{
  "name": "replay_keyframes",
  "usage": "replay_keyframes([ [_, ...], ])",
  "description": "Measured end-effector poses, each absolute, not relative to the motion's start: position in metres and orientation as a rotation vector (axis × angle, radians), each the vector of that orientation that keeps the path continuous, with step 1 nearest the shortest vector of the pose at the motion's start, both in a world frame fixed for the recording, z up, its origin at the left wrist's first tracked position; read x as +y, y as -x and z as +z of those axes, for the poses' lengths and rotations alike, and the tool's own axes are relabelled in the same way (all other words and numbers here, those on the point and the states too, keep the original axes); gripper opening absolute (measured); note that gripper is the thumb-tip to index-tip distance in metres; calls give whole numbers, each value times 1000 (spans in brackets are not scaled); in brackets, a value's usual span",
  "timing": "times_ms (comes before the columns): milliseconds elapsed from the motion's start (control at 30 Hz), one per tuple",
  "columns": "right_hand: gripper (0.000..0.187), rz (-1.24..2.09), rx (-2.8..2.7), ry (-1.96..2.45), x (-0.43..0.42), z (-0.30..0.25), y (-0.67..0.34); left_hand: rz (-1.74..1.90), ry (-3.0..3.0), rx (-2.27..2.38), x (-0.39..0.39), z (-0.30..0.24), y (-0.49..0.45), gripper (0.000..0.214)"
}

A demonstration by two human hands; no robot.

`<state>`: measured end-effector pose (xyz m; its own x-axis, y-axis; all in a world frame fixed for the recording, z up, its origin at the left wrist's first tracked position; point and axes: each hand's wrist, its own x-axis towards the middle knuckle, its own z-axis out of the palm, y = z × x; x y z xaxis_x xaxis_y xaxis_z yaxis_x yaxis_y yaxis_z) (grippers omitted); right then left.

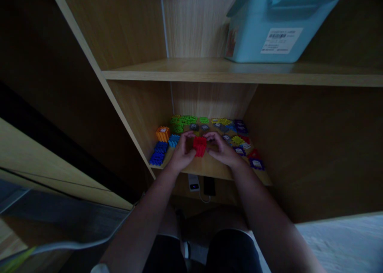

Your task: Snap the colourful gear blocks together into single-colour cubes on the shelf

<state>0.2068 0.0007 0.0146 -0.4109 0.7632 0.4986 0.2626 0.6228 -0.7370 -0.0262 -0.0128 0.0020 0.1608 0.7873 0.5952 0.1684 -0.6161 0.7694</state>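
Both my hands reach into the lower compartment of a wooden shelf unit (209, 170). Between them is a red toothed plastic block (199, 146), held just above the shelf board. My left hand (183, 151) grips its left side with curled fingers. My right hand (222, 148) pinches its right side. Around the hands lie several similar blocks: an orange one (162, 133) at the left, blue ones (158, 152) at the front left, green ones (182, 123) at the back, yellow ones (237, 140) and purple ones (256, 163) to the right.
A light blue plastic box (269, 23) with a white label stands on the upper shelf (209, 70). Below the lower board lie a white device (194, 182) with a cable and a dark phone (209, 185). My knees are at the bottom.
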Motion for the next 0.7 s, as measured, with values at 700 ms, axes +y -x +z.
replay_keyframes([
  [700,46,692,-1969,816,1,15,-206,1474,-1894,892,-12,2,26,63],
])
